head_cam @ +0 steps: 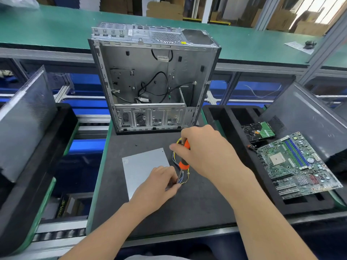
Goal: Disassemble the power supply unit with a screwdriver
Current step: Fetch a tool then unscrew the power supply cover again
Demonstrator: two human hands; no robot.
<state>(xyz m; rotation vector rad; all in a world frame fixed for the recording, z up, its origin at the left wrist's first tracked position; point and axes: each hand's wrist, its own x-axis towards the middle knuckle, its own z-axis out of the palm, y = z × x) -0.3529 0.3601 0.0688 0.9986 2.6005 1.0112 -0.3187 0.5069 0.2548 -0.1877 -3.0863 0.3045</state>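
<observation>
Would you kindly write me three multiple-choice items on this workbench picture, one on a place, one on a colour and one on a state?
1. Where does the motherboard lie?
A. On the black foam tray at the right.
B. Inside a cardboard box.
C. On the floor.

2. What colour is the handle of the screwdriver?
A. Blue.
B. Orange.
C. White.

3. What is the right hand doing?
A. Resting flat and empty.
B. Holding a hammer.
C. Gripping the screwdriver.

Answers:
1 A: the green board rests on the tray, in front of the hard drive.
2 B: orange shows above and below the gripping fingers.
3 C: its fingers curl round the handle, beside the power supply unit.
</observation>
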